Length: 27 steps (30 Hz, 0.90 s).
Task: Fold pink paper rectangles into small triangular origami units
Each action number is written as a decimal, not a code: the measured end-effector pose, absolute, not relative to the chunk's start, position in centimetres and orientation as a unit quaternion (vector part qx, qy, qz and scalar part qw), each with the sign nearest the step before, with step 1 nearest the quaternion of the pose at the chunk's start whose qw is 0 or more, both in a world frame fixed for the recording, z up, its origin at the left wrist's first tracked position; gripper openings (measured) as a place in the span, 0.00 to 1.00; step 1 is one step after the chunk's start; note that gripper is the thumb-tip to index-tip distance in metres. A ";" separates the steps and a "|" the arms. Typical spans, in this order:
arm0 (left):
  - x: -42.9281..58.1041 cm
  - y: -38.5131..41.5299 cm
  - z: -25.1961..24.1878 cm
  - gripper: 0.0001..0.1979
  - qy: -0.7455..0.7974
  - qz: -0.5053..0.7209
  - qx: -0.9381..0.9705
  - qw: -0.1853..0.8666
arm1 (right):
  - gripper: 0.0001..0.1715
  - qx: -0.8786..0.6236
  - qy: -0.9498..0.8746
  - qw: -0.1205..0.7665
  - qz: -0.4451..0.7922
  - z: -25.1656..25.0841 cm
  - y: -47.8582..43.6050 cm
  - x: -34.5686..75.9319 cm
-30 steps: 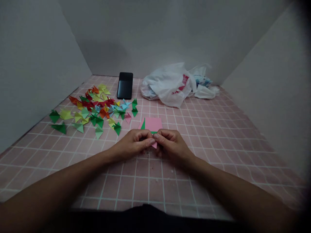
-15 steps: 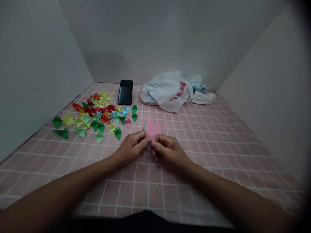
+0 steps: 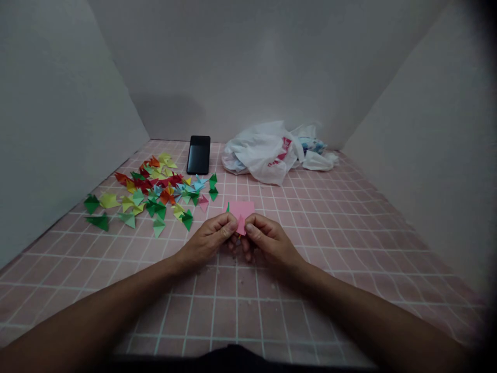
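Both my hands are held together in front of me over the tiled surface. My left hand and my right hand pinch a square of pink origami paper between their fingertips. A thin green edge shows at its left side, and a pointed fold hangs down between my thumbs. The lower part of the paper is hidden by my fingers. To the left of my left hand lies a heap of small folded paper triangles in green, yellow, red, orange and light blue.
A black smartphone lies face up behind the heap. A crumpled white plastic bag with red print sits to its right. Pale grey walls rise on three sides of the pink grid-lined surface, and small paper crumbs lie near my hands.
The whole scene sits lower in the view as my head has tilted up. The pink paper now shows a pointed fold between my thumbs, and less green is visible.
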State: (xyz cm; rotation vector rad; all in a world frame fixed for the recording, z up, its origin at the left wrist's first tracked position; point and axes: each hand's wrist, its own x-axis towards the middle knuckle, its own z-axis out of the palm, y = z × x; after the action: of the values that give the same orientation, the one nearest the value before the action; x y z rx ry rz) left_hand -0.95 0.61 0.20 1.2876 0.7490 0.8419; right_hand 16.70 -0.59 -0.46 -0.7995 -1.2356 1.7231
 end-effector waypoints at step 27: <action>-0.9 1.0 0.1 0.13 0.367 0.376 0.519 0.674 | 0.06 -0.391 -0.599 0.450 0.535 -0.1 -0.6 16.8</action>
State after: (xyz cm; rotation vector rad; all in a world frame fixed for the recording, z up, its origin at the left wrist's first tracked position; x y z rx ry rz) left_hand -0.88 0.98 0.07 1.1687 0.8270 0.8457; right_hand 16.81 -0.55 -0.07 -0.9673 -1.4810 1.3227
